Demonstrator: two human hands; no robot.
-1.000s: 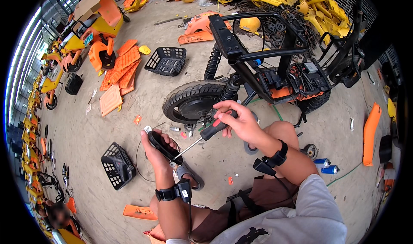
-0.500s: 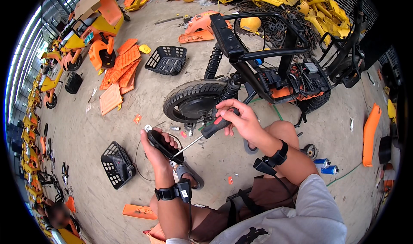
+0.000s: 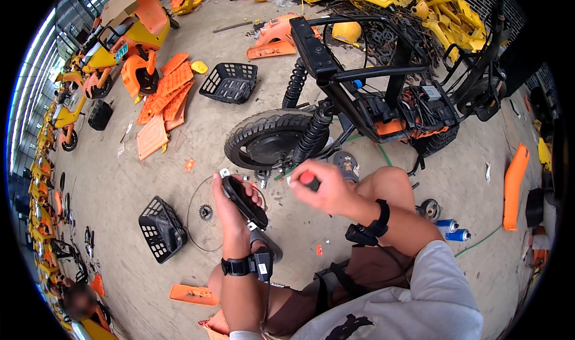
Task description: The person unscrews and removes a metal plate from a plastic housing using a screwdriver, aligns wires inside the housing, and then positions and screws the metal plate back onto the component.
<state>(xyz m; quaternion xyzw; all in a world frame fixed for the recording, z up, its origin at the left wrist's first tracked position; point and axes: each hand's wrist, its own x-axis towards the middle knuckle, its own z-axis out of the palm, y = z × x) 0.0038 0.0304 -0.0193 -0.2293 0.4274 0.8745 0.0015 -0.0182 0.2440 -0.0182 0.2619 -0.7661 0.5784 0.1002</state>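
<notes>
My left hand (image 3: pixel 224 209) is wrapped round a long black part (image 3: pixel 247 203) with a small metal tab at each end; I cannot tell its exact kind. To its right, my right hand (image 3: pixel 335 190) is closed on a screwdriver (image 3: pixel 309 181), whose red-and-black handle end faces up while the shaft is hidden. The two hands are apart, and the screwdriver does not touch the black part. Just beyond them stands a stripped scooter frame (image 3: pixel 335 76) with its rear wheel (image 3: pixel 263 137) and black shock springs.
A black basket (image 3: pixel 162 229) stands left of my hands, another basket (image 3: pixel 229 82) farther off. A small sprocket (image 3: pixel 206 212) lies on the floor. Orange panels (image 3: pixel 168 94) are stacked at the left; blue spray cans (image 3: pixel 458 235) lie at the right. A person (image 3: pixel 81 301) is at the lower left.
My right hand has pulled the screwdriver off the black part and turned it, so the handle end shows. My left hand has moved slightly right with the part.
</notes>
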